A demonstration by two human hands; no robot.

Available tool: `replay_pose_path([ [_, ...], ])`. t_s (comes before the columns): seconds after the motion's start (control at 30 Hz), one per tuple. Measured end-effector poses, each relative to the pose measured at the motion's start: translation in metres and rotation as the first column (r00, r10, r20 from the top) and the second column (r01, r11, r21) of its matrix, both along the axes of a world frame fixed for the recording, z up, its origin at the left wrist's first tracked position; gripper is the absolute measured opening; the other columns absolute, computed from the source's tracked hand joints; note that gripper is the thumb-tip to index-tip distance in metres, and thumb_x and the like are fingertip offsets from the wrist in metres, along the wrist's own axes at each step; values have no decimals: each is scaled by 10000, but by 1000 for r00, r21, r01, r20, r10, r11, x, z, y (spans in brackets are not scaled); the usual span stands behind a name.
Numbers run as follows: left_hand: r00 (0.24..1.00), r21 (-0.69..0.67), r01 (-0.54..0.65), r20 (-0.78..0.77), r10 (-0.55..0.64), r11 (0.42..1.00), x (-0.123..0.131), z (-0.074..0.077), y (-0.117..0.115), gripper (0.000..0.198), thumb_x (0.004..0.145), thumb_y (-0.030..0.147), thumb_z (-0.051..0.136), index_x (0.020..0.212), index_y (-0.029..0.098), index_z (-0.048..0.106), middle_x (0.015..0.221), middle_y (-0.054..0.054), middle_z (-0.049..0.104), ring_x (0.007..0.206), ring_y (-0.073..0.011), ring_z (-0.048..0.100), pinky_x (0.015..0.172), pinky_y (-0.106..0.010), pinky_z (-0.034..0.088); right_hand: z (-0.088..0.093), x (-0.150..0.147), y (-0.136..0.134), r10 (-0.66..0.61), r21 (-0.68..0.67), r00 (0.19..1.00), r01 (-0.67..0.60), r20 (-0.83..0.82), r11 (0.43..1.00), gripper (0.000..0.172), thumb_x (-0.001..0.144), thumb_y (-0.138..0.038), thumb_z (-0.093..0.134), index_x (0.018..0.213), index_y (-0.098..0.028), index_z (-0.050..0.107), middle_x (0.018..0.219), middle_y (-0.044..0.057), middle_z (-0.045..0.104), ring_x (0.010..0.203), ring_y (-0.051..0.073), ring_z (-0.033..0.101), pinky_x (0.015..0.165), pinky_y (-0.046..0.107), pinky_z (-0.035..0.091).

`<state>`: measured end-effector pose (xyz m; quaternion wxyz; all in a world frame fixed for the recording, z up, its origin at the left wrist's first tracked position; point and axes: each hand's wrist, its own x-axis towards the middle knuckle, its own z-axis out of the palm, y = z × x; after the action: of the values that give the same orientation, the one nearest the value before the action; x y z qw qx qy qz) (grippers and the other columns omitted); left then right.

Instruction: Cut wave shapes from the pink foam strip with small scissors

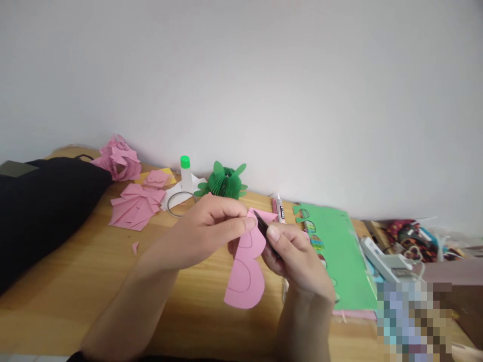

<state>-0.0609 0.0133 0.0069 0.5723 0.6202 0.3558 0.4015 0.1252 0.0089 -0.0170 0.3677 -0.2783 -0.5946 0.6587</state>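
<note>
A piece of pink paper (247, 274) with scalloped edges and drawn curved lines hangs from my left hand (206, 229), its top pinched between thumb and fingers. My right hand (296, 254) grips a dark pair of scissors (263, 227), handles mostly hidden by the fingers. The blades meet the paper's top right, where a pointed pink flap sticks out. Behind my hands sits a green pleated paper figure (226, 183) with leaf-like parts. A small pink scrap (135, 247) lies on the wooden table (94, 291) to the left.
Folded pink papers (138, 203), a crumpled pink paper bundle (119, 157), a glue stick (185, 173) and a ring (169, 203) lie at back left. A black bag (49, 201) fills the left. Rightward are a glue tube (280, 208), green sheets (339, 256) and a power strip (381, 259).
</note>
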Motion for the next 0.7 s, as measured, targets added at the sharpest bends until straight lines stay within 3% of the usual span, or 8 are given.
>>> replay_pose_path([
  [0.4, 999, -16, 24, 22, -24, 1000, -1, -1, 1, 333, 832, 301, 535, 522, 194, 477, 525, 14, 536, 540, -131, 547, 525, -228, 470, 6, 0, 1, -4, 26, 999, 3, 42, 1000, 472, 949, -483, 509, 579, -209, 404, 425, -101, 293, 355, 46, 179, 333, 212, 132],
  [0.7, 993, 13, 88, 78, -89, 996, -4, 2, 1, 323, 823, 166, 512, 502, 179, 481, 485, 55, 501, 496, -76, 527, 464, -152, 418, 5, 2, -1, 32, 14, 999, -33, 23, 999, 459, 959, -449, 514, 583, -203, 417, 433, -95, 311, 362, 48, 189, 341, 213, 151],
])
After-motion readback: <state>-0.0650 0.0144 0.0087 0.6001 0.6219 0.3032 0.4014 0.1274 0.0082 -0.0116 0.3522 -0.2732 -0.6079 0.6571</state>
